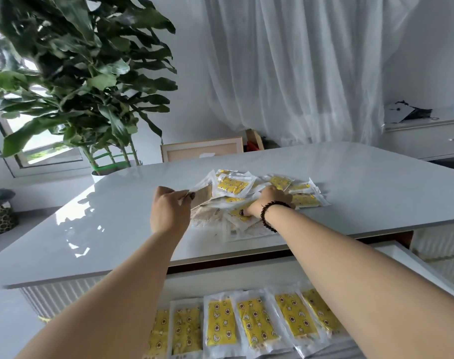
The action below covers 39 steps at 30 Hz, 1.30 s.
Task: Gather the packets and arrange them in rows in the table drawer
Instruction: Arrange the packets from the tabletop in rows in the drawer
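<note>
A loose pile of yellow-and-white packets [233, 185] lies on the white table [117, 216], near its front edge. My left hand [170, 209] pinches the edge of a packet at the pile's left side. My right hand [268, 199], with a dark bead bracelet on the wrist, rests fingers-down on packets at the pile's right; whether it grips one is hidden. Below the table edge the white drawer [407, 265] stands pulled out. A row of several packets [222, 323] lies side by side in it, partly covered by my forearms.
A large leafy potted plant [86, 81] stands past the table's far left corner. A chair back [202, 149] shows behind the table. White curtains hang at the back, with a white sideboard [425, 141] at the right. A patterned basket [0, 216] sits on the floor at left.
</note>
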Available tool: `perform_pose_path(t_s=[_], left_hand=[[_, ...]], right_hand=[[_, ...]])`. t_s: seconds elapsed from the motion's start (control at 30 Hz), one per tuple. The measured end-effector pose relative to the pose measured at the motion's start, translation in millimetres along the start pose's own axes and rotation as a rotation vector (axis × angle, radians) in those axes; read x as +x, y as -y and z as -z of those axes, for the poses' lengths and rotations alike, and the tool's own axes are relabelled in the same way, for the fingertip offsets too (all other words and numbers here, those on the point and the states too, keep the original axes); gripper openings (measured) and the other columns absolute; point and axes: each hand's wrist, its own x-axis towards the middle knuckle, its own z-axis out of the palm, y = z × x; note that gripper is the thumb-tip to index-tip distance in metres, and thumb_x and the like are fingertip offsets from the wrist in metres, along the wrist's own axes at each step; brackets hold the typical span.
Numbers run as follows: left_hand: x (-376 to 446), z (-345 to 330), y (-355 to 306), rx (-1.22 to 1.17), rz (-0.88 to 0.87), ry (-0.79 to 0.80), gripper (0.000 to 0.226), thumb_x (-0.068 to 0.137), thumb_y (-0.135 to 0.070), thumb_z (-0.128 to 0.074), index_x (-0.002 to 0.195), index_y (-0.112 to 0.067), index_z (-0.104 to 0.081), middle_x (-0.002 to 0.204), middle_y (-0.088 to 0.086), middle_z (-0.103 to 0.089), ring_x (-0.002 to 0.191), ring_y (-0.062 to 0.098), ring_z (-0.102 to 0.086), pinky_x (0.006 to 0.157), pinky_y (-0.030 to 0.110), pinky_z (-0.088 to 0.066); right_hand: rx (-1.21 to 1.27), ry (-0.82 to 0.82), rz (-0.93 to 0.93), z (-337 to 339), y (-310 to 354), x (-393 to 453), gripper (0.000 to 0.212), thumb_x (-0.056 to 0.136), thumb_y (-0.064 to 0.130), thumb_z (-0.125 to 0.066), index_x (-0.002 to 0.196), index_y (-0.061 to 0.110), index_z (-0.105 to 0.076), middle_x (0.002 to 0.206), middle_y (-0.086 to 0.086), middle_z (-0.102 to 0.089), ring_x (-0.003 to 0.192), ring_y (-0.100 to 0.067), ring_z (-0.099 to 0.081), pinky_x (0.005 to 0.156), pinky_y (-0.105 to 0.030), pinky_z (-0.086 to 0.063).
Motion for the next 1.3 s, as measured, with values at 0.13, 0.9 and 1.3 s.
perform_pose_path(t_s=[0.13,0.9,1.3], left_hand=[[6.1,12.9,2.1,-0.083,0.07,0.1,0.017,0.092,-0.029,-0.06,0.097,-0.024,-0.075,0.09,0.001,-0.066,0.081,0.022,-0.068,0.061,0.027,-0.046],[9.6,22.8,-5.7,-0.928,0.458,0.336,0.023,0.08,0.007,-0.069,0.1,-0.004,-0.064,0.104,0.017,-0.07,0.093,0.03,-0.068,0.087,0.042,-0.056],[4.0,17.8,-8.4,-0.847,0.496,0.517,0.042,0.069,0.007,-0.077,0.106,-0.008,-0.062,0.1,0.011,-0.068,0.083,0.019,-0.066,0.058,0.021,-0.056]], right_hand=[[0.096,0.068,-0.114,2.8,1.1,0.8,0.107,0.062,0.05,-0.081,0.145,0.015,-0.023,0.141,-0.013,-0.029,0.131,-0.03,-0.033,0.103,-0.037,-0.038],[1.161,0.025,-0.015,26.5,-27.1,28.5,0.024,0.064,0.002,-0.078,0.086,0.007,-0.07,0.096,-0.01,-0.071,0.099,-0.027,-0.066,0.094,-0.043,-0.051],[1.346,-0.001,0.008,31.2,-12.6,9.3,0.024,0.082,-0.011,-0.06,0.076,0.012,-0.064,0.099,-0.02,-0.068,0.098,-0.034,-0.065,0.093,-0.048,-0.051]])
